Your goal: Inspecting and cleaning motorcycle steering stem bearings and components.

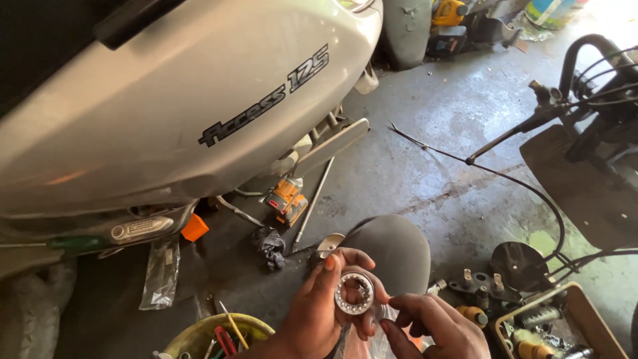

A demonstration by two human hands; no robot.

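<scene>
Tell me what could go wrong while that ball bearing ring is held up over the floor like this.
1. The bearing ring sits only in the fingertips of the left hand; a slip could drop it onto the gritty concrete floor, and dirt might get among its balls.
2. The right hand is close beside it, near clear plastic wrap; fumbling there might knock the ring loose.
3. It could roll among the loose parts and be hard to find.
</scene>
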